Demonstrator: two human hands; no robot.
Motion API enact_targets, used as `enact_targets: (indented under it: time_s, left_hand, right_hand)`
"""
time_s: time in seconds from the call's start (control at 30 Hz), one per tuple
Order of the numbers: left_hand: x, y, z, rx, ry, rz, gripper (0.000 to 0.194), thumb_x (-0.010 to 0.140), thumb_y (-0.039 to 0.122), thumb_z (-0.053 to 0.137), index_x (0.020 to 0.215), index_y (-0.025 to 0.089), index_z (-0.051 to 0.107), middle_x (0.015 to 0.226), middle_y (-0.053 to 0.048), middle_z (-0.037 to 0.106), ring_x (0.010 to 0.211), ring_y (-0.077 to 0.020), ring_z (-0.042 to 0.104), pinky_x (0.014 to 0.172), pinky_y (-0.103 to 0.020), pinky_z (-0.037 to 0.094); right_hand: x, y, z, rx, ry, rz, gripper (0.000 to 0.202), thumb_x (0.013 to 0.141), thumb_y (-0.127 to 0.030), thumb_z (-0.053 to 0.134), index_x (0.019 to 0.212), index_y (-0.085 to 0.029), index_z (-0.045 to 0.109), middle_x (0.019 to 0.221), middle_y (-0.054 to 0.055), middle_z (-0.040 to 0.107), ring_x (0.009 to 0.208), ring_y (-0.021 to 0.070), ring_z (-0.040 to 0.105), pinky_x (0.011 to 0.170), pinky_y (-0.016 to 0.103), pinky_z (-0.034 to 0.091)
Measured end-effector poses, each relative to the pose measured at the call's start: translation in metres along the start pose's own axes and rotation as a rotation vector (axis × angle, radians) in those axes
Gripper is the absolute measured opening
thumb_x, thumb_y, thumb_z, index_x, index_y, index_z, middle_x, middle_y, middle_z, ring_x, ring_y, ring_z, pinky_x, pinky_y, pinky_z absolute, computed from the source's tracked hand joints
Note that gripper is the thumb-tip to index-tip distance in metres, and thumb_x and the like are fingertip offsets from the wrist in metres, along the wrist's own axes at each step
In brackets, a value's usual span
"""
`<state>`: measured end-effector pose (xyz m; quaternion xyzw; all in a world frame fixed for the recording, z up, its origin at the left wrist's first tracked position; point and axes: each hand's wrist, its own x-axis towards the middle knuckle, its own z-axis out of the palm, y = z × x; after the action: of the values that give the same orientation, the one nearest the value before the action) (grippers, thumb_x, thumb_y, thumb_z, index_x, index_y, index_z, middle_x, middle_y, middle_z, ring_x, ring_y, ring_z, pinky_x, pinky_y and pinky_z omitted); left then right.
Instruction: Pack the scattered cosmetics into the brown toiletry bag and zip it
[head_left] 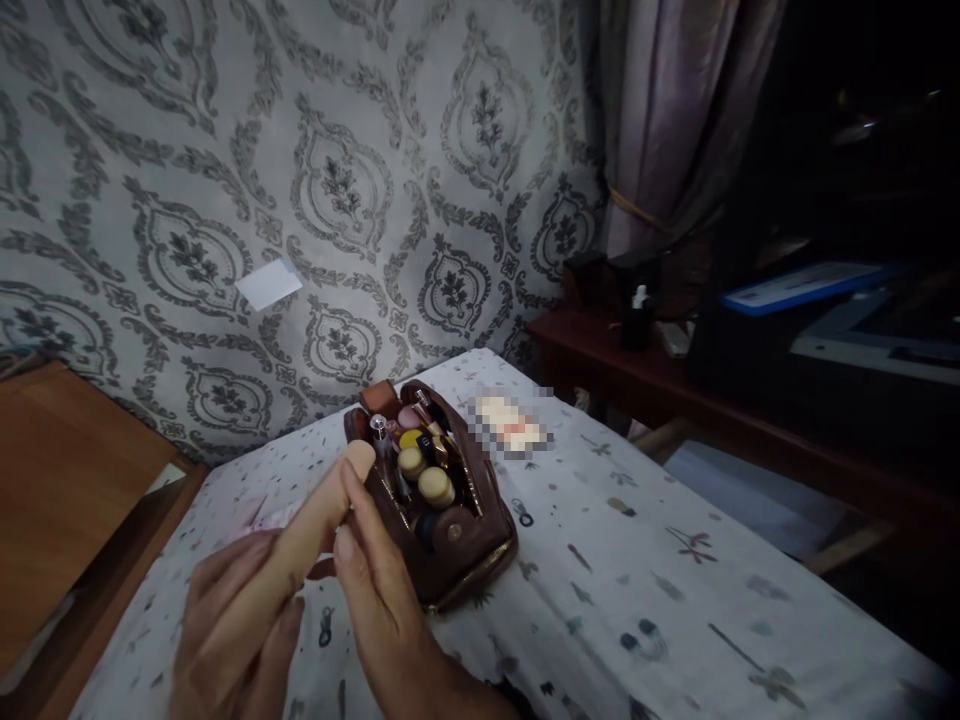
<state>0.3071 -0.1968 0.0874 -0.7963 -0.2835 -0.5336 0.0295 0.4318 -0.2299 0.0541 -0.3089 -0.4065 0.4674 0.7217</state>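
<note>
My left hand (225, 610) is wrapped round a long beige tube-like object (311, 530), which slants up to the right and ends in a paler, rounded tip. Its exact kind is unclear. The fingers of my right hand (386, 600) press against the side of this object near its upper end. Just beyond my hands lies a brown cosmetic bag (495, 525), unzipped. Inside it are a jar with a gold-coloured lid (435, 487), a clear-topped perfume bottle (379, 436) and several other small cosmetics. The object's tip overlaps the bag's left edge in this view.
A patterned white cloth (622, 590) covers the surface under the bag. A blurred-out item (514, 420) lies right of it. Wooden furniture (75, 500) stands at left, and a dark red desk (592, 350) at right. A white card (268, 285) is on the wallpaper.
</note>
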Motion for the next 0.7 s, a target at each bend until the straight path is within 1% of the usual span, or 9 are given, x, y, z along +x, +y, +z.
enact_targets:
  time_s: [0.07,0.1,0.17,0.27,0.37,0.43,0.53,0.6,0.7]
  left_hand:
    - [-0.004,-0.005,0.002,0.068,-0.064,0.199,0.057,0.082,0.011,0.068,0.134,0.029,0.057,0.11,-0.003,0.064,0.106,-0.0229,0.061,0.088,-0.035,0.053]
    - [-0.007,-0.007,0.004,0.093,-0.084,0.273,0.063,0.082,0.009,0.067,0.14,0.03,0.052,0.114,-0.005,0.063,0.109,-0.0231,0.06,0.089,-0.035,0.052]
    - [-0.011,-0.007,0.008,0.119,-0.104,0.308,0.07,0.083,0.008,0.066,0.147,0.03,0.046,0.123,-0.007,0.059,0.114,-0.0239,0.058,0.092,-0.036,0.051]
    - [-0.013,-0.001,0.013,0.148,-0.078,0.297,0.07,0.087,0.01,0.064,0.15,0.031,0.043,0.131,-0.009,0.055,0.115,-0.0238,0.058,0.095,-0.036,0.049]
    - [-0.014,0.003,0.017,0.186,-0.059,0.344,0.067,0.089,0.011,0.062,0.15,0.03,0.042,0.134,-0.01,0.054,0.113,-0.0231,0.059,0.094,-0.034,0.049]
    - [-0.015,0.0,0.019,0.225,-0.046,0.346,0.067,0.089,0.011,0.061,0.151,0.027,0.041,0.134,-0.011,0.054,0.113,-0.0229,0.059,0.094,-0.034,0.049]
    - [-0.018,-0.009,0.021,0.272,-0.05,0.37,0.065,0.09,0.016,0.061,0.151,0.023,0.039,0.127,-0.011,0.057,0.111,-0.0223,0.059,0.093,-0.032,0.048]
    - [-0.019,-0.014,0.022,0.272,-0.069,0.385,0.066,0.09,0.017,0.061,0.151,0.021,0.037,0.124,-0.011,0.058,0.11,-0.0215,0.059,0.093,-0.031,0.048]
    - [-0.018,-0.011,0.024,0.25,-0.126,0.389,0.067,0.089,0.019,0.062,0.151,0.021,0.035,0.122,-0.01,0.06,0.109,-0.0217,0.06,0.091,-0.031,0.051]
  right_hand:
    - [-0.001,-0.009,-0.002,-0.039,-0.031,0.059,0.078,0.095,-0.068,0.041,0.159,-0.027,0.023,0.166,0.001,0.02,0.154,0.0234,0.013,0.126,0.043,0.012]
    - [-0.001,-0.013,-0.003,-0.04,-0.048,0.089,0.082,0.094,-0.069,0.042,0.16,-0.027,0.018,0.168,0.001,0.015,0.155,0.0223,0.007,0.127,0.043,0.007]
    - [-0.002,-0.02,-0.004,-0.022,-0.063,0.14,0.089,0.092,-0.071,0.045,0.161,-0.027,0.011,0.168,0.0,0.009,0.155,0.0211,0.002,0.126,0.042,0.003]
    - [-0.003,-0.026,-0.007,0.014,-0.06,0.191,0.092,0.089,-0.07,0.051,0.16,-0.026,0.015,0.168,0.0,0.009,0.155,0.0201,0.0,0.126,0.04,0.001]
    - [-0.004,-0.032,-0.01,0.112,-0.047,0.234,0.091,0.086,-0.065,0.062,0.158,-0.027,0.023,0.167,0.002,0.018,0.154,0.0211,0.012,0.127,0.04,0.008]
    - [-0.003,-0.038,-0.013,0.214,-0.075,0.261,0.09,0.083,-0.06,0.069,0.156,-0.026,0.027,0.161,0.006,0.034,0.149,0.0228,0.031,0.124,0.041,0.02]
    - [0.0,-0.051,-0.016,0.305,-0.171,0.27,0.085,0.078,-0.05,0.077,0.149,-0.023,0.038,0.139,0.009,0.059,0.131,0.0244,0.054,0.114,0.042,0.039]
    - [0.001,-0.056,-0.02,0.312,-0.202,0.272,0.079,0.076,-0.045,0.079,0.143,-0.022,0.045,0.129,0.008,0.066,0.124,0.0248,0.059,0.108,0.041,0.044]
    - [0.003,-0.056,-0.027,0.306,-0.152,0.283,0.073,0.078,-0.041,0.076,0.142,-0.023,0.047,0.13,0.006,0.065,0.127,0.0249,0.056,0.107,0.04,0.045]
